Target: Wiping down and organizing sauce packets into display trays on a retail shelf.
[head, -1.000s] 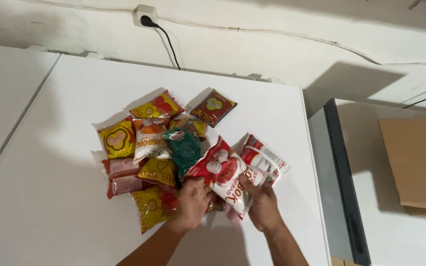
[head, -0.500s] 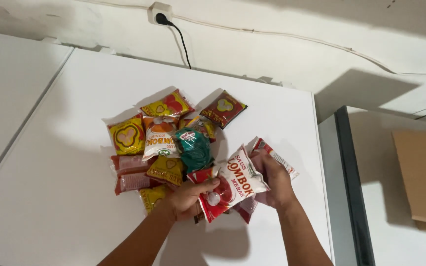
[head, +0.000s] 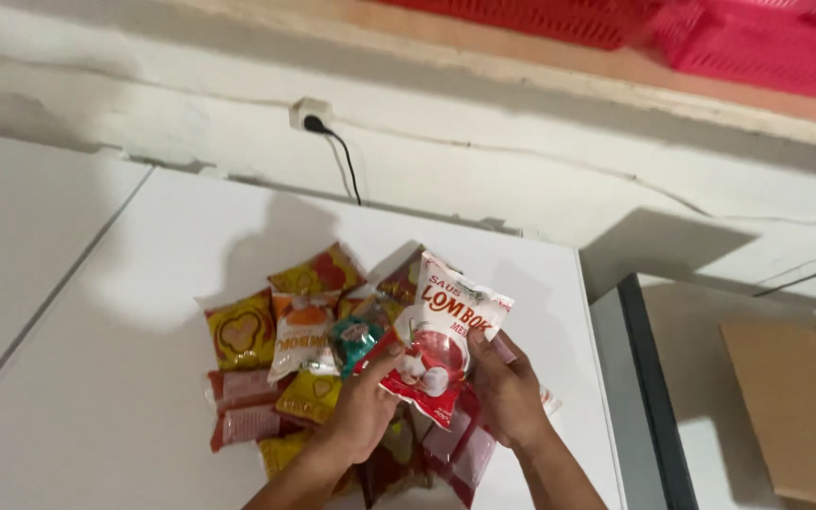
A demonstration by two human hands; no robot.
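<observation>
Both of my hands hold one white and red sauce pouch [head: 438, 340] lifted above a pile of packets. My left hand [head: 363, 408] grips its lower left edge. My right hand [head: 507, 392] grips its right side. Under them, on the white table [head: 125, 331], lie a yellow packet [head: 241, 331], an orange and white packet [head: 302, 332], a green packet [head: 355, 342] and red packets [head: 238, 406].
A wall socket with a black cable [head: 318, 127] is on the wall behind the table. A dark-edged surface [head: 649, 397] stands to the right, with a cardboard box [head: 790, 406] beyond it. Red crates [head: 691, 28] sit on a shelf above.
The pouch has been raised off the pile and turned upright in both hands. The camera has tilted up, bringing the wall and red crates into view.
</observation>
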